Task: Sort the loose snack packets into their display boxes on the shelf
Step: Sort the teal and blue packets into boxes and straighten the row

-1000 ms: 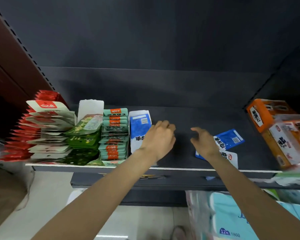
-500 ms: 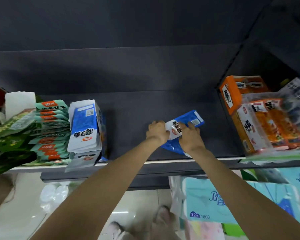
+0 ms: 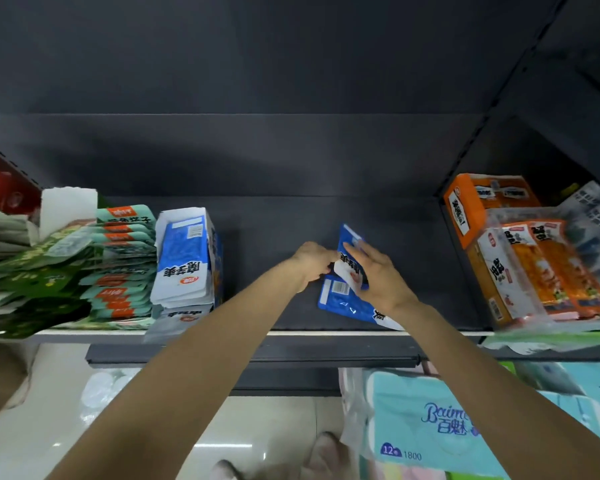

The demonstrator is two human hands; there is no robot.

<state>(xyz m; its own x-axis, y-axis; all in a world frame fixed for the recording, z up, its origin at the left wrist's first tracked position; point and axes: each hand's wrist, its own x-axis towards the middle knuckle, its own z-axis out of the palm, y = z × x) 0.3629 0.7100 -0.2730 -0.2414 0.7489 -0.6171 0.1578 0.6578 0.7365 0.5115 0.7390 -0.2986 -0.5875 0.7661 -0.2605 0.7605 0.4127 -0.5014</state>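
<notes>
A blue and white snack packet (image 3: 349,258) stands tilted up off the dark shelf (image 3: 291,216), held between my two hands. My left hand (image 3: 313,261) pinches its left edge. My right hand (image 3: 374,271) holds its right side with fingers spread over the front. A second blue packet (image 3: 343,299) lies flat on the shelf below, partly under my right wrist. The display box of matching blue and white packets (image 3: 184,261) stands to the left, well apart from my hands.
Teal and orange packets (image 3: 125,258) and green packets (image 3: 35,275) fill the shelf's left end. Orange snack boxes (image 3: 499,244) sit on the right behind a divider. Tissue packs (image 3: 440,424) stand below the white shelf edge (image 3: 326,332).
The camera view has shifted right, then closer. Both hands closed in on the loose blue packets, and the top packet has been raised from flat to nearly upright.
</notes>
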